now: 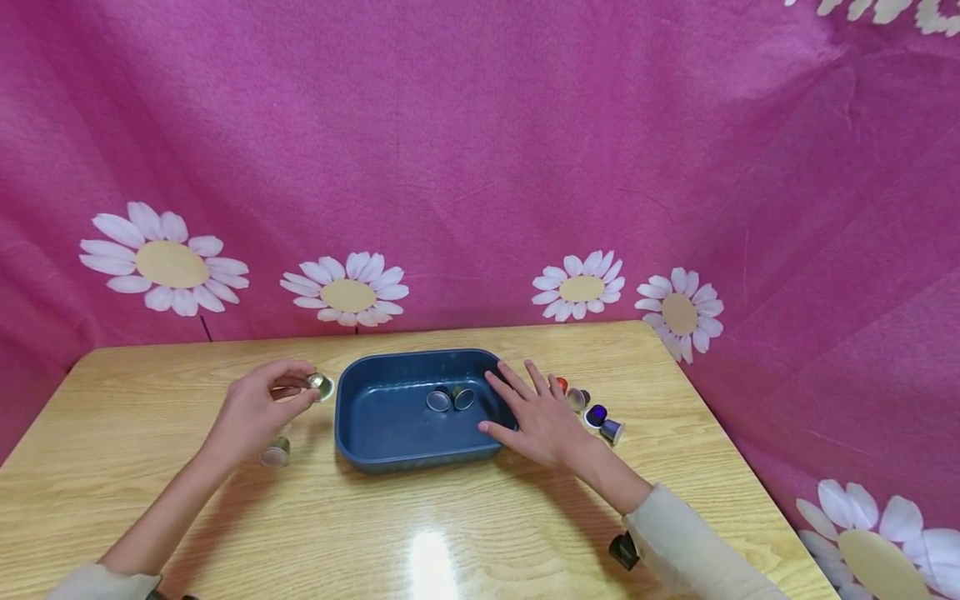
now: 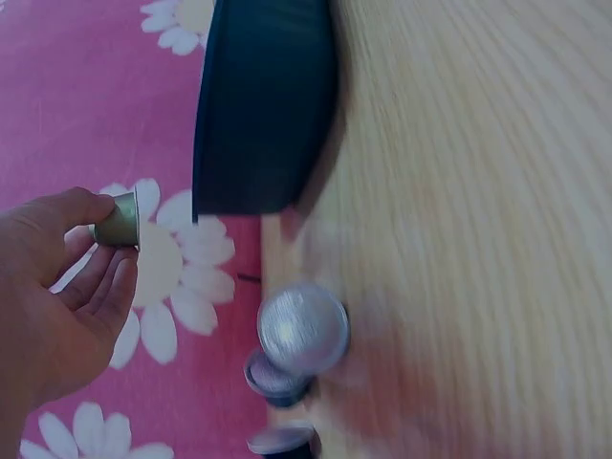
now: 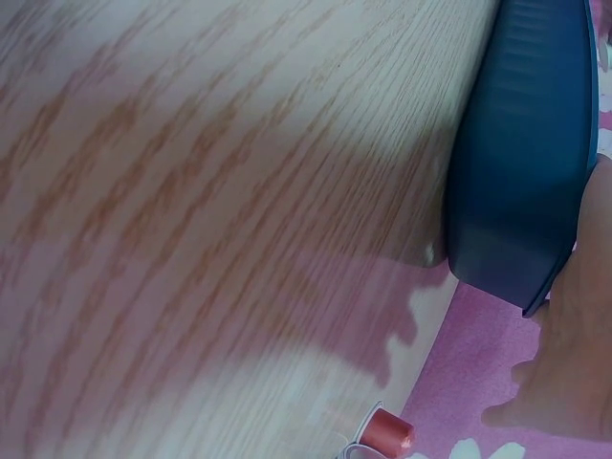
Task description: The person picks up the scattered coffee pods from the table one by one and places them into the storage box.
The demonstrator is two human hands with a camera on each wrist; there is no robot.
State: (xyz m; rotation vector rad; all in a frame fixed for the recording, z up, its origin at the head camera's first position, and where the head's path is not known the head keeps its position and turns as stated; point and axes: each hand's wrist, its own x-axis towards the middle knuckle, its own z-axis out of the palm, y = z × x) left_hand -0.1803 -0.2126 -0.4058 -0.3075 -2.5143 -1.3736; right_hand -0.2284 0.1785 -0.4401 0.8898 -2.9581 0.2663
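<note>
Between thumb and fingers, my left hand point(image 1: 258, 404) pinches a green coffee capsule point(image 1: 320, 385), just left of a dark blue rectangular dish point(image 1: 420, 457). The left wrist view shows that green capsule point(image 2: 118, 222) held side-on, clear of the table. Two capsules lie on their sides in the dish, a silver-lidded one point(image 1: 438, 401) and a greenish one point(image 1: 463, 398). My right hand point(image 1: 543, 423) spreads its straight fingers over the dish's right end, holding nothing; in the right wrist view the hand point(image 3: 569, 373) is at the rim, partly out of frame.
Right of the dish lie several capsules, among them a red one point(image 1: 562, 384), a dark blue one point(image 1: 596, 416) and a purple one point(image 1: 612, 430). Near my left wrist lies another capsule point(image 1: 275, 452). A pink flowered cloth point(image 1: 465, 167) hangs behind the wooden table point(image 1: 360, 533).
</note>
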